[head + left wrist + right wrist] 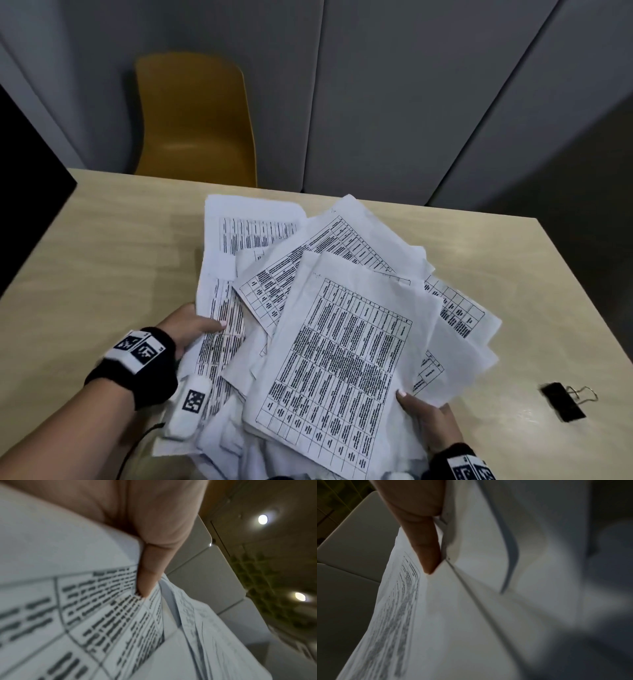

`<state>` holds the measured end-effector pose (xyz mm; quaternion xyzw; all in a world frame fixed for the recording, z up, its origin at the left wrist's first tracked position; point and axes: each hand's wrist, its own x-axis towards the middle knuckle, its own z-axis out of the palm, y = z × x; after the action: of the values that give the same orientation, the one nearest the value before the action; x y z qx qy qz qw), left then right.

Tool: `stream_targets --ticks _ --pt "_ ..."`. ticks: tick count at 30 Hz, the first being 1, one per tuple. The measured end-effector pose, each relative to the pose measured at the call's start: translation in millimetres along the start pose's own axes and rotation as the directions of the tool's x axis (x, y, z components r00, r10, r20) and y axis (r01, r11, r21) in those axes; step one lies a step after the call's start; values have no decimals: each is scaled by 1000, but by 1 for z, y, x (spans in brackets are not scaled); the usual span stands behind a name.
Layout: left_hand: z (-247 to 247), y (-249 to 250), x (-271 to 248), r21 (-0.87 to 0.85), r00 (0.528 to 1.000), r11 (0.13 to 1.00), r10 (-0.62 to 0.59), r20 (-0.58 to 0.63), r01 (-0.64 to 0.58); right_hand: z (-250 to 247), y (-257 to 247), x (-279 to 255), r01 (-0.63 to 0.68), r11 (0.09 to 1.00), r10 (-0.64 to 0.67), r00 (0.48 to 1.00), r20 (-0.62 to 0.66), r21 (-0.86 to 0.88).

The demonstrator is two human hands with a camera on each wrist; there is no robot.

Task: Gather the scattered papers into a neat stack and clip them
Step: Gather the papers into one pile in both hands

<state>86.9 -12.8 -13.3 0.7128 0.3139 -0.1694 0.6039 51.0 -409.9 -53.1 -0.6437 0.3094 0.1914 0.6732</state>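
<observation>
Pale wood counter point(102, 240) carries the scene as we gather printed papers point(342, 342) into a loose, fanned bundle above it. At the left, our left hand point(191, 329) grips the bundle's left edge, thumb point(150, 574) pressed on a gridded sheet; the fingers beneath are hidden from us. The sheets themselves splay in several directions, the leftmost running away from us toward the yellow chair point(195, 120), the others swinging clockwise toward the right, so no edges are squared yet. Lower right, our right hand point(428, 421) pinches the near corner of the top sheet, thumb point(426, 545) over it and fingers under. Both hands are clamped on paper, set well apart with the bundle spanning between them. Farthest right, the black binder clip point(565, 401) lies alone on the counter, apart from the papers and nearer our right hand than our left. We judge the stack still needs tapping square before that hand can reach sideways for the clip.
</observation>
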Motion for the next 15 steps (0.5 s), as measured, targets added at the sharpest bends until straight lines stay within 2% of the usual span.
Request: stream_targets --ticks 3,6,9,15 --pt "1 -8 -6 195 999 981 5 34 -12 -2 0 1 -23 999 22 1000 -17 -29" --pt "0 -8 -10 284 996 959 -35 80 11 0 -1 -1 -19 999 18 999 -39 -38" --pt "1 -2 -15 348 999 937 7 50 -24 1 0 -1 -7 1000 6 998 -63 -21" --pt "8 1 -26 240 977 954 201 -65 -180 1 -7 -6 13 1000 -13 1000 -19 -22"
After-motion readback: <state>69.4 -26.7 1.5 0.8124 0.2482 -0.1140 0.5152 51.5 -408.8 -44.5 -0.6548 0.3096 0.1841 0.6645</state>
